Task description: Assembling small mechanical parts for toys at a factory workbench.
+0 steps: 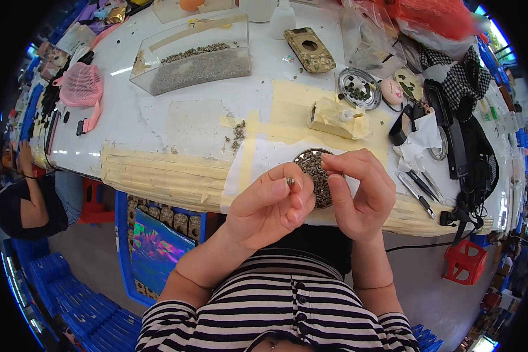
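Note:
Between thumb and forefinger, my left hand (pixel 270 202) pinches a small round metallic part (pixel 290 181). Close to its right, my right hand (pixel 362 193) hangs with curled fingers; a gap shows between its thumb and fingertips, and I make out nothing in them. Under both hands is a round tin (pixel 300 155) heaped with small grey-brown parts (pixel 320 182). It stands on white paper (pixel 249 170) at the table's near edge, and my hands partly cover it.
Beyond lie a tape-covered block (pixel 334 119), a camouflage model tank hull (pixel 310 50) and a metal dish (pixel 359 89). A clear bin (pixel 199 73) of small parts stands back left. Knives and tweezers (pixel 419 190) lie right. Another person (pixel 32 205) sits far left.

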A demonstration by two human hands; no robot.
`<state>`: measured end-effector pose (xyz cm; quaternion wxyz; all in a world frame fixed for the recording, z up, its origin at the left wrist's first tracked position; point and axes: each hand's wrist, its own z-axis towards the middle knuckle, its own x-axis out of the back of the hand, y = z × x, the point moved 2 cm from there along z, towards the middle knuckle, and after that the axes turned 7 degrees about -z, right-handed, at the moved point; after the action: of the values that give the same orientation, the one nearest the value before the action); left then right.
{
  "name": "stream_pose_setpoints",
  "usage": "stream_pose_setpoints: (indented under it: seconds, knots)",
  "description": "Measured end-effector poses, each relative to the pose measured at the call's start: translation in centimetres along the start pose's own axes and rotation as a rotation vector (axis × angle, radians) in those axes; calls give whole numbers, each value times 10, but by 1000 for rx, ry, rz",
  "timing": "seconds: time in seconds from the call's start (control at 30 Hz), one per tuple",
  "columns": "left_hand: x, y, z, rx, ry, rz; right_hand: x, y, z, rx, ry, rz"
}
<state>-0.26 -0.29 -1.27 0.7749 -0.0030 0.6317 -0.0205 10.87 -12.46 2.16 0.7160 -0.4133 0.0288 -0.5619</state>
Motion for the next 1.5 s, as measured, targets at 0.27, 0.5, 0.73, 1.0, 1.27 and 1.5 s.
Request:
stream_pose_setpoints:
  seconds: [0.27,0.5,0.73,1.0,1.27,1.5]
  knots:
    - [2,-6,-1,26,36,-111,-2,0,-2,-17,-22,-4]
    - [2,-8,-2,35,41,-108,-6,1,7,-73,-186,308]
    - [2,-10,-5,39,98,-163,-11,-2,10,-163,-272,479]
    - [3,-11,-5,44,113,-151,-11,-2,8,-219,-262,515]
    - [-20,-1,-18,-133,295,730,-5,0,7,-72,-131,301]
    - [-24,37,-11,-581,441,2206,-6,-1,2,-24,-20,-36]
